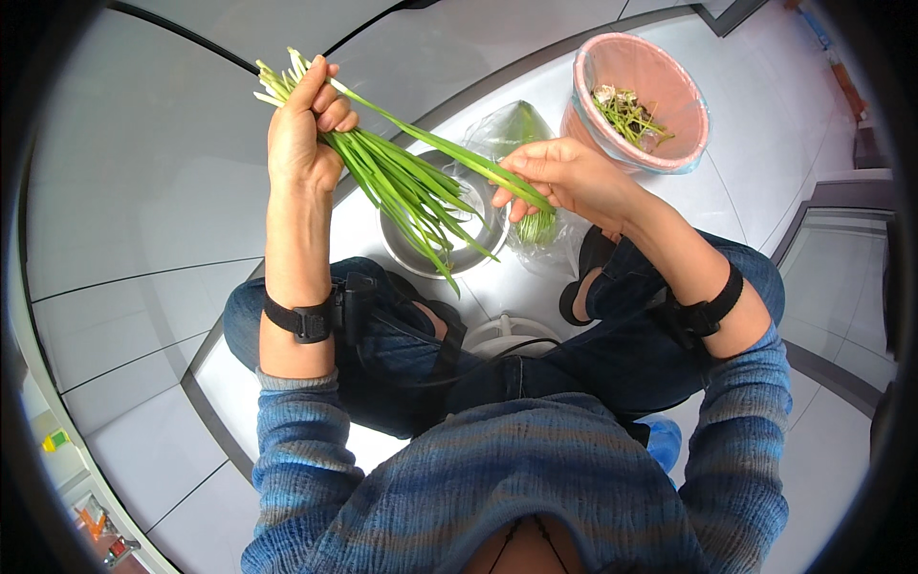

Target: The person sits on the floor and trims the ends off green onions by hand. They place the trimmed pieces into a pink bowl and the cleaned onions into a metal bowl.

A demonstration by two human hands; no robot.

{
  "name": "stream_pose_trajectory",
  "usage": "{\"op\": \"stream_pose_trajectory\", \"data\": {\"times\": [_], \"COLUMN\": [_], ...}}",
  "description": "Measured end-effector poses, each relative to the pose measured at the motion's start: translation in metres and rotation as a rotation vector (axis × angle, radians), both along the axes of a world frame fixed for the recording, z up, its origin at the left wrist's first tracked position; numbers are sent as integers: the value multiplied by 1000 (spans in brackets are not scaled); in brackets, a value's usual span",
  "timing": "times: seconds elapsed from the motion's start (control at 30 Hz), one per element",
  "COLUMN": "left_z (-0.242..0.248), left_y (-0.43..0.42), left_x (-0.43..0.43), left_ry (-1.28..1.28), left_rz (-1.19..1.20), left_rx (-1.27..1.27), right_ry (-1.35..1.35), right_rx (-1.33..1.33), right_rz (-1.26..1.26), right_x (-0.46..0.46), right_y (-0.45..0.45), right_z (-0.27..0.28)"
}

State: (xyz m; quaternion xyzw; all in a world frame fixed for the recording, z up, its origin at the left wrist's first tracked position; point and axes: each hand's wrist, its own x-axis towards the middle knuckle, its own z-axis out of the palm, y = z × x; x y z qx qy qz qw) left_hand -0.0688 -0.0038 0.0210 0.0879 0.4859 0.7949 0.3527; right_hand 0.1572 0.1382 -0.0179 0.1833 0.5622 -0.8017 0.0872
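Note:
My left hand (315, 118) grips a bunch of garlic chives (401, 179) near its pale stem ends. The green leaves fan out downward over a round metal basin (391, 247) on the floor. A few leaves (448, 151) stretch apart from the bunch to my right hand (559, 176), whose fingers pinch them near their tips. Some yellowing shows on those leaves. Behind and below my right hand lies a clear plastic bag (502, 122) with more greens (536, 228) in it. My right hand hides part of the bag.
A pink bin (574, 129) with a clear liner stands at the upper right, holding plant scraps (627, 118). Pale cabinet panels (158, 158) rise on the left. A white stool (502, 337) is between my legs, and a blue plastic item (663, 441) lies at my right side.

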Motion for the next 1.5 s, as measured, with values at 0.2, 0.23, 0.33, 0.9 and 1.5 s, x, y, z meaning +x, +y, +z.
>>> {"op": "stream_pose_trajectory", "data": {"times": [0.2,0.23,0.33,0.9,1.5], "left_z": [1,2,4,-7,-3], "left_y": [-2,-3,-7,-17,-27], "left_x": [-5,-7,-12,-12,-16], "left_ry": [11,18,17,84,294], "left_rz": [32,31,44,53,-4], "left_rx": [7,20,38,53,86], "right_ry": [34,26,2,-107,-168], "right_rx": [55,62,87,269,1421], "right_rz": [3,3,7,-81,-626], "right_x": [4,4,4,12,52], "right_y": [-2,-1,1,10,138], "right_z": [-3,-3,-8,-45,-73]}}
